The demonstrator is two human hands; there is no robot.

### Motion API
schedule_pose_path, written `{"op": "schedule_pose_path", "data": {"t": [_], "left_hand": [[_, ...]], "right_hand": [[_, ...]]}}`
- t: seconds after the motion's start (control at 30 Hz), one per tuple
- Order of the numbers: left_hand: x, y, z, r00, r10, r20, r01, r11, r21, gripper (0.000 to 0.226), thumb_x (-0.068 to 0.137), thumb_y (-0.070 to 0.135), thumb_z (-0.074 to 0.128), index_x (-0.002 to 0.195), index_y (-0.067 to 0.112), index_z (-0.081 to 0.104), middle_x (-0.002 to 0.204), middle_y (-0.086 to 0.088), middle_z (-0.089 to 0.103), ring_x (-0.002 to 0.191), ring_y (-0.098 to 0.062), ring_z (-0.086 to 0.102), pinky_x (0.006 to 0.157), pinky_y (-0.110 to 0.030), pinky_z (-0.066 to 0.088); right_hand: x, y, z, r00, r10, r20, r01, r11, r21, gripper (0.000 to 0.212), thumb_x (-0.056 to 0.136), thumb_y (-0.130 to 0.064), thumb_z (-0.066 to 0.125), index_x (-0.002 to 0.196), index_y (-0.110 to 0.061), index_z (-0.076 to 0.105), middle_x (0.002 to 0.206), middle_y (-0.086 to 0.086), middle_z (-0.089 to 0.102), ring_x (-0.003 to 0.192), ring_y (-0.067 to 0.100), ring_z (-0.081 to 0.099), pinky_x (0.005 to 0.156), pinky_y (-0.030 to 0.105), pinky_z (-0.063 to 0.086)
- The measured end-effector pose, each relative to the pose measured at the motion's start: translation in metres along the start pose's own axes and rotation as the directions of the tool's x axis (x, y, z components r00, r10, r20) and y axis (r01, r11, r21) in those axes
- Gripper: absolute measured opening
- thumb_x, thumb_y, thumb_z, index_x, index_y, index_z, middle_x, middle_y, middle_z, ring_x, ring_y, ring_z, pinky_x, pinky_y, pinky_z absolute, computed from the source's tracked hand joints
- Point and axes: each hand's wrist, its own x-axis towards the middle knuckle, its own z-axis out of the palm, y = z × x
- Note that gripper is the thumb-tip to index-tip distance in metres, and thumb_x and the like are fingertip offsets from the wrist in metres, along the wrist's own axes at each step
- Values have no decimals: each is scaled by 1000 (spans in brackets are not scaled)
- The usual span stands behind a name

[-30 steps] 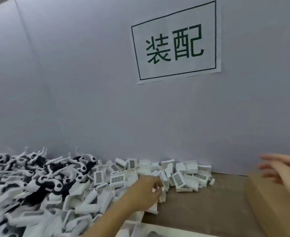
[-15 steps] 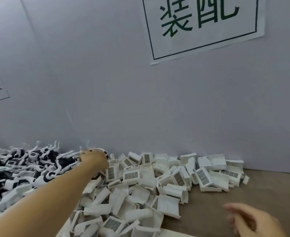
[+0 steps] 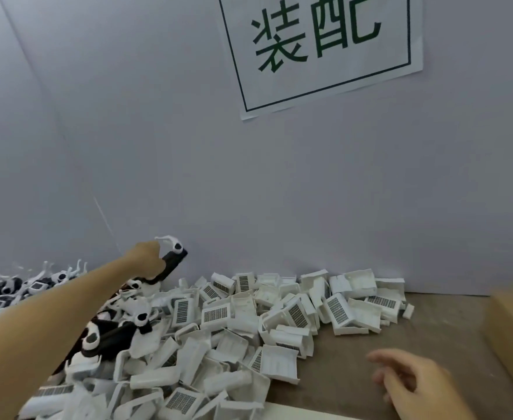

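My left hand (image 3: 146, 259) is stretched out over the heap and grips a black-and-white handle part (image 3: 173, 260), lifted clear above the pile near the back wall. Below it lies a heap of similar black-and-white handle parts (image 3: 107, 334) running off to the left. A larger pile of white plastic covers with grilles (image 3: 267, 316) spreads across the middle of the table. My right hand (image 3: 412, 383) hovers low over the brown table at the lower right, fingers loosely spread and holding nothing.
A grey partition wall (image 3: 279, 192) closes the back, with a paper sign (image 3: 322, 47) in green characters. A cardboard box (image 3: 512, 334) stands at the right edge. Bare brown table (image 3: 340, 374) shows between the pile and the box.
My left hand closed on a handle part at the heap's far side and lifted it up. My right hand drew back from the box and now hovers over the table.
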Motion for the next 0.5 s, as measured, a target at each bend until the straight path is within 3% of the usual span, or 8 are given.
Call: {"op": "schedule_pose_path", "data": {"t": [0.07, 0.1, 0.13, 0.2, 0.3, 0.37, 0.43, 0.5], "left_hand": [[-9, 3, -14, 998, -17, -58, 1, 963, -268, 20, 96, 8, 55, 76, 6, 56, 77, -13, 58, 75, -27, 55, 64, -29, 43], [-20, 6, -22, 997, -24, -67, -9, 888, -460, 21, 96, 6, 57, 76, 6, 60, 81, -13, 60, 74, -26, 56, 65, -28, 49], [-32, 15, -26, 998, -37, -57, -10, 748, -664, 21, 98, 3, 57, 78, 5, 62, 84, -13, 59, 74, -25, 58, 63, -28, 55], [-64, 36, -35, 1000, -20, 7, 14, 357, -934, 14, 100, -2, 54, 91, 0, 65, 90, -14, 59, 77, -23, 60, 60, -29, 59], [-118, 76, -33, 975, 189, 116, 145, -146, -979, 24, 103, -2, 41, 120, -9, 57, 118, -24, 63, 97, -31, 68, 72, -36, 59], [-153, 107, -19, 943, 308, 123, 240, -377, -895, 29, 103, -3, 36, 126, -11, 53, 127, -29, 61, 112, -37, 66, 85, -41, 58], [-184, 144, 1, 940, 327, 101, 269, -526, -807, 26, 103, -2, 40, 123, -9, 56, 124, -27, 65, 116, -36, 64, 92, -43, 56], [-210, 184, 26, 968, 243, 63, 187, -532, -826, 22, 103, 1, 48, 119, -2, 63, 111, -19, 73, 104, -27, 71, 82, -36, 60]], "right_hand": [[-3, -1, -2, 1000, -7, -9, 7, 1000, 17, 36, 85, 4, 62, 75, -28, 75, 62, -9, 72, 63, 30, 69, 69, 22, 50], [-5, -3, -2, 1000, -10, -15, 10, 1000, 27, 36, 85, 4, 62, 75, -28, 74, 62, -9, 72, 64, 30, 69, 69, 22, 50], [-5, -2, -2, 1000, -12, -20, 13, 999, 35, 36, 86, 4, 61, 75, -28, 74, 62, -9, 72, 64, 30, 68, 68, 21, 50], [-9, -5, -2, 999, -11, -36, 14, 998, 67, 35, 88, 4, 60, 77, -26, 74, 62, -7, 72, 64, 32, 68, 65, 20, 50], [-16, -10, -3, 999, -17, -42, 23, 991, 132, 34, 89, 3, 59, 78, -25, 75, 61, -2, 72, 67, 36, 68, 66, 28, 53], [-20, -12, -4, 999, -33, -37, 38, 986, 160, 33, 90, 0, 62, 76, -26, 76, 60, 1, 71, 62, 29, 67, 66, 31, 54], [-22, -12, -5, 998, -48, -26, 52, 982, 181, 32, 92, -3, 62, 74, -25, 75, 54, 2, 65, 53, 19, 60, 61, 29, 48], [-22, -12, -9, 999, -38, -25, 42, 974, 223, 30, 95, -4, 59, 74, -19, 74, 48, 2, 57, 47, 14, 50, 55, 29, 41]]}}
